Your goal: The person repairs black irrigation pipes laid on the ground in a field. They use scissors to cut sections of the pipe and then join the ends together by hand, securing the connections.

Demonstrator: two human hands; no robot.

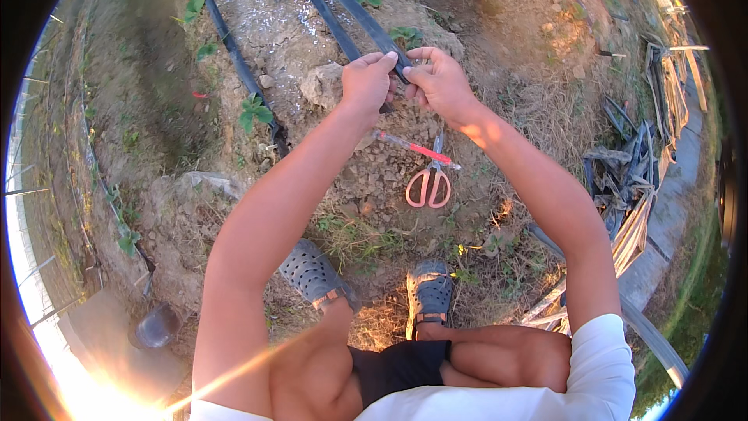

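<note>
Both hands meet at the near end of a flat black drip irrigation tape [356, 7]. My left hand [369, 83] pinches it between thumb and fingers on one side. Opposite, my right hand [437, 83] grips the same end, thumb on top. A second black strip [328, 14] runs alongside and passes beneath my left hand. On the soil below the hands lie scissors with pink handles [428, 187]. Across their blades rests a thin clear and red item [418, 148], whose kind I cannot tell.
Another black tape [231, 47] runs along the bed at left among small leafy plants [255, 113]. A pale clod [323, 85] sits by my left hand. Crumpled black plastic sheeting [622, 158] lies at right. A clear plastic container [156, 325] stands at lower left.
</note>
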